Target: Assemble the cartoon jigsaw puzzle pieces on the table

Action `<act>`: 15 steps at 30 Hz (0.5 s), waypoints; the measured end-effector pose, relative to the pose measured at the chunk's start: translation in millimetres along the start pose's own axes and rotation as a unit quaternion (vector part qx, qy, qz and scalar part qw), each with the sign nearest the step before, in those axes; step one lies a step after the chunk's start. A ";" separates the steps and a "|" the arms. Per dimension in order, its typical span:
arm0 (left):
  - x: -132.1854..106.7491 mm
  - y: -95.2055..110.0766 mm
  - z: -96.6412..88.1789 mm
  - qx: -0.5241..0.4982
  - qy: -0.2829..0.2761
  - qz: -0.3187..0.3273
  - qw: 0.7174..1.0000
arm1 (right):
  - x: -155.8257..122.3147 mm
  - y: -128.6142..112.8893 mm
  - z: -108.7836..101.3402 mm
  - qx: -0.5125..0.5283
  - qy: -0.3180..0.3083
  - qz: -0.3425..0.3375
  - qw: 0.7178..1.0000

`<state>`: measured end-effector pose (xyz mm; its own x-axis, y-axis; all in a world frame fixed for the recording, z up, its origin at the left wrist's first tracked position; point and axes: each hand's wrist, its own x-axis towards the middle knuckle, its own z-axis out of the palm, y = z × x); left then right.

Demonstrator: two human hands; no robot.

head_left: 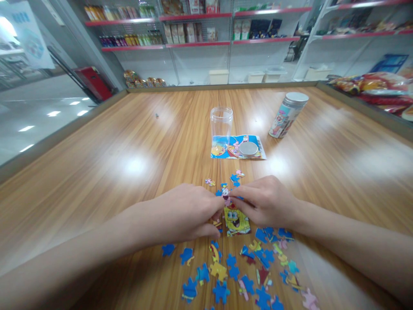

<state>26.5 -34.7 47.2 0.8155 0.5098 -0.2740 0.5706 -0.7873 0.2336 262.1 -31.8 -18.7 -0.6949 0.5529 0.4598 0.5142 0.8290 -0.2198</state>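
A partly joined jigsaw puzzle (pixel 237 221) with a yellow, wide-eyed cartoon face lies on the table between my hands. At its upper edge is a pink jigsaw piece (pixel 225 194) with a small face on it. My right hand (pixel 269 200) pinches this piece between thumb and fingers from the right. From the left, the bent fingers of my left hand (pixel 190 211) press against the same piece; its thumb rests lower, beside the puzzle, and its other fingers are partly hidden. Several loose blue pieces (pixel 221 292) and a yellow piece (pixel 218 271) are scattered nearer me.
Beyond my hands, a clear jar (pixel 221 122) and a silver lid (pixel 248 148) rest on a printed picture sheet (pixel 262 151). A lidded printed canister (pixel 288 115) stands farther right. Packaged snacks (pixel 383 84) lie past the right edge, and stocked shelves (pixel 193 44) line the back.
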 end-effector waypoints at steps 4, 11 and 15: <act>0.4 0.5 0.2 0.000 -0.003 0.001 1.000 | 0.4 -0.7 -0.8 0.005 0.001 -0.003 1.000; 0.4 -4.6 4.4 -0.017 -0.007 -0.006 1.000 | 0.2 -1.5 -1.3 0.009 0.003 0.001 1.000; 2.5 -7.8 5.5 0.017 0.016 -0.023 0.999 | 0.0 -1.6 -1.5 0.008 -0.002 0.002 1.000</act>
<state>23.5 -29.2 39.6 0.7909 0.5569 -0.2536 0.6051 -0.7736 0.1884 262.1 -33.2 -17.1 -0.6944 0.5565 0.4562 0.5085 0.8281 -0.2361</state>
